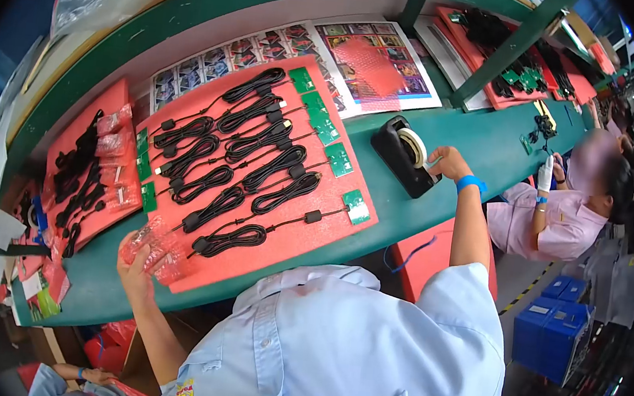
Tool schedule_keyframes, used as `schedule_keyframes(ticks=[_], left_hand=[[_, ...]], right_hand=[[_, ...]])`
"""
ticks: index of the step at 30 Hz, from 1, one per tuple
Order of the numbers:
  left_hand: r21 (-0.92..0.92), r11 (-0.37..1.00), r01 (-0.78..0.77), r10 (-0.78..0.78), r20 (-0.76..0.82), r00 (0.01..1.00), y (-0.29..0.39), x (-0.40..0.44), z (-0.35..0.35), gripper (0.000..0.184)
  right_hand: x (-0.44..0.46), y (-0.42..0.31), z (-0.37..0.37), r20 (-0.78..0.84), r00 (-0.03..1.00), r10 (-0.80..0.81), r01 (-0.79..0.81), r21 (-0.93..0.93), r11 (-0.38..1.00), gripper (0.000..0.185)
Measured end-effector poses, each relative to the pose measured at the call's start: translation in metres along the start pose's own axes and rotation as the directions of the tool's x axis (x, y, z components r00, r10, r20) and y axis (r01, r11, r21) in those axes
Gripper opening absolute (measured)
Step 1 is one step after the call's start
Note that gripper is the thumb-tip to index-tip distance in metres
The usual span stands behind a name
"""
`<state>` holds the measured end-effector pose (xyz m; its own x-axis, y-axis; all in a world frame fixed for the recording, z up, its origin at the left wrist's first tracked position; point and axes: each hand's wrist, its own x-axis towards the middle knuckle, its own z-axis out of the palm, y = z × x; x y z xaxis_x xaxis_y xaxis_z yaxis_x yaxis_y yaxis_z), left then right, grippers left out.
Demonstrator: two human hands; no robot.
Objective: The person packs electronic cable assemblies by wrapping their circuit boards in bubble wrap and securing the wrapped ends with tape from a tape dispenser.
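My left hand (135, 262) is closed on a piece of pinkish bubble wrap (163, 251) at the near left corner of a pink foam sheet (279, 260). My right hand (450, 164), with a blue band at the wrist, has its fingers pinched at the tape end of a black tape dispenser (397, 160). A white roll of tape (413, 148) sits in the dispenser. Coiled black cables (216, 201) lie in two columns on the foam sheet. Green circuit boards (339, 159) line its left and right edges, attached to cables.
Another pink sheet with black cables and bubble-wrapped pieces (111, 147) lies at left. Printed sheets (377, 67) lie behind. A green shelf post (514, 52) rises at the right back, near stacked boards. A co-worker in pink (543, 218) works at right; blue crates (549, 338) stand on the floor.
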<state>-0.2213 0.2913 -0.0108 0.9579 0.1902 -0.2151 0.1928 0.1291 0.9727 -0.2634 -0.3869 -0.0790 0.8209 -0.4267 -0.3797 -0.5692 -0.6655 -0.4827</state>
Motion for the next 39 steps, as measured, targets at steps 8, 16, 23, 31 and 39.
schedule_keyframes(ticks=[8,16,23,31,39], left_hand=[[0.015,1.000,-0.002,0.002,0.008,1.000,-0.004,0.006,-0.005,0.041],[0.014,1.000,0.008,-0.008,-0.012,1.000,0.001,0.007,0.000,0.039],[-0.028,1.000,0.004,-0.004,0.005,1.000,-0.014,0.014,-0.008,0.038],[-0.121,0.992,0.020,-0.023,-0.017,1.000,-0.008,0.005,-0.010,0.033],[-0.041,0.997,-0.063,0.062,-0.021,0.998,-0.018,-0.002,-0.022,0.028]], right_hand=[[-0.037,0.000,-0.009,-0.053,0.989,0.141,-0.133,0.128,0.983,0.034],[-0.059,0.001,0.006,-0.219,0.957,0.191,-0.195,0.003,0.981,0.033],[-0.060,0.036,0.048,-0.570,0.769,-0.288,0.049,-0.396,0.917,0.015],[-0.109,-0.127,0.070,-0.267,0.940,-0.213,0.303,0.366,0.880,0.023],[-0.198,-0.400,0.207,0.233,0.682,-0.694,0.086,0.916,0.392,0.030]])
